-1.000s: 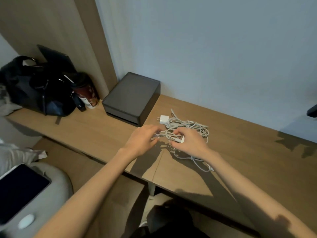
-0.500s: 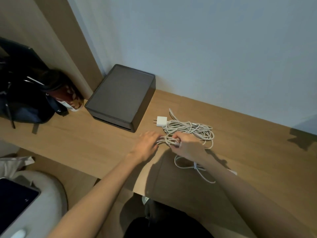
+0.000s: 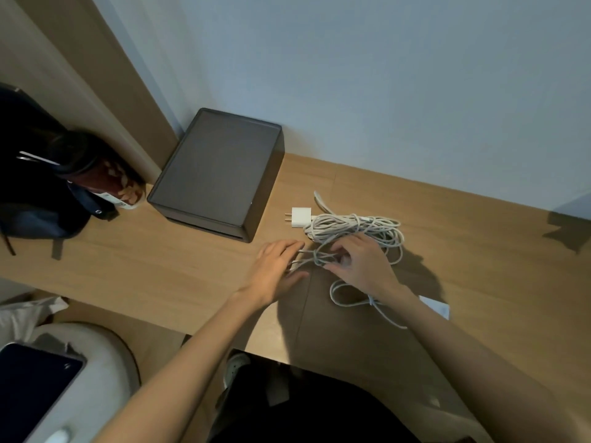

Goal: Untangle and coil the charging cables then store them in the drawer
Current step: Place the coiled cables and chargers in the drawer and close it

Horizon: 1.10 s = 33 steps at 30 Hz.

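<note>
- The fingers [image 3: 344, 247] of the right hand [image 3: 363, 268] are curled in close and pinch a few grey-white strands at the near edge of the charging cables [image 3: 355, 224].
- The left hand [image 3: 274, 266] lies flat beside it, its fingers nearly straight over the strand ends that run out to the left. From here I cannot tell whether thumb and fingers actually nip a strand or only rest on it.
- The cables sit in a loose heap on the counter [image 3: 160, 266], just past both hands toward the wall. The heap's long side runs left to right, roughly along the wall.
- The white plug adapter [image 3: 300, 215] sticks out at the heap's left end, prongs pointing left. One slack loop [image 3: 343, 297] trails back under the right wrist toward the counter's front edge.
- The right hand is the nearer one, already in the tangle; the left only meets its left fringe.
- To my eye nothing is coiled yet and this is early untangling. A pull apart, left against right, would run along the heap's length.
- The dark drawer box [image 3: 217, 171] stands to the left of the adapter, apart from it, nearer the left hand and apparently closed.
</note>
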### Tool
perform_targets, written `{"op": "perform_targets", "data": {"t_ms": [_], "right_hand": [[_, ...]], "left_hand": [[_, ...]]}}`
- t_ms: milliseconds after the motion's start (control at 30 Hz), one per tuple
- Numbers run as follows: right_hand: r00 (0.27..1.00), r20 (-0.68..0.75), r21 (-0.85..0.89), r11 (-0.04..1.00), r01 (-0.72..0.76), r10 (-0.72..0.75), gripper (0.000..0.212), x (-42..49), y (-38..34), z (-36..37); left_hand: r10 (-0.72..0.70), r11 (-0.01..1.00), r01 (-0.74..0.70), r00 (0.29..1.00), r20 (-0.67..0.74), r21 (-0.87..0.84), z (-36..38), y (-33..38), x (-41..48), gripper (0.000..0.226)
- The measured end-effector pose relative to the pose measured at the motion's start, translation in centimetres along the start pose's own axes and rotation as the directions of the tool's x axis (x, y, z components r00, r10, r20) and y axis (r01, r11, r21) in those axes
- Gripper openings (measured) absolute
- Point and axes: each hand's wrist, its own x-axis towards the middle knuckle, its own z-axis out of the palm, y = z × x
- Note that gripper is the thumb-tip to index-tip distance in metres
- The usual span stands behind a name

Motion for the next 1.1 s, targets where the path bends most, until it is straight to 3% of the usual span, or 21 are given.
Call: {"op": "perform_targets", "data": {"t_ms": [133,267,500,667,733,800,833,900,967,1033,1100], "right_hand": [[0.991,-0.13,0.013,1.0,-0.025,0.027,0.028,-0.7,-1.5,-1.4],[0.982,-0.17,0.035,0.997,-0.074,0.078,0.02,-0.7,-4.2,-1.5],[0.957,-0.279,0.063,0.995,-0.071,0.086,0.008,0.5,-12.4,1.5],[0.957,-0.18,0.306,0.937,-0.165,0.228,0.011,2.7,-18.8,5.3],[0.94,-0.127,0.425,0.874,-0.236,0.316,0.012,3.8,-20.9,7.1],[0.891,-0.081,0.556,0.762,-0.332,0.447,0.014,5.0,-22.6,8.9],[0.843,-0.033,0.642,0.658,-0.393,0.537,0.015,5.7,-23.3,9.6],[0.701,0.157,0.814,0.311,-0.491,0.695,0.018,7.2,-24.5,10.7],[0.57,0.373,0.872,-0.066,-0.486,0.732,0.02,8.4,-25.1,11.3],[0.525,0.475,0.867,-0.271,-0.419,0.706,0.022,9.2,-24.9,11.8],[0.536,0.512,0.859,-0.389,-0.333,0.671,0.024,9.4,-24.5,12.1]], "left_hand": [[-0.01,0.987,0.0,0.998,-0.062,-0.16,-2.1,0.1,-0.8,0.057],[0.026,0.978,-0.051,0.992,-0.121,-0.202,-5.3,-1.7,-1.7,0.047],[-0.142,0.955,0.064,0.956,-0.257,-0.29,-10.8,-8.5,-4.6,0.02],[-0.338,0.888,0.219,0.908,-0.249,-0.404,-13.2,-14.4,-5.5,0.017],[-0.412,0.821,0.285,0.896,-0.167,-0.496,-13.5,-15.9,-5.6,0.02],[-0.468,0.71,0.367,0.883,-0.014,-0.601,-13.4,-16.8,-5.4,0.023],[-0.493,0.634,0.404,0.868,0.057,-0.659,-13.1,-17.2,-5.2,0.025],[-0.551,0.389,0.461,0.811,0.199,-0.798,-12.4,-17.7,-4.6,0.028],[-0.555,0.069,0.46,0.755,0.349,-0.885,-11.9,-17.6,-4.3,0.027],[-0.528,-0.175,0.419,0.724,0.444,-0.891,-11.9,-17.6,-3.9,0.028],[-0.514,-0.302,0.38,0.708,0.485,-0.874,-11.9,-17.8,-3.6,0.032]]}}
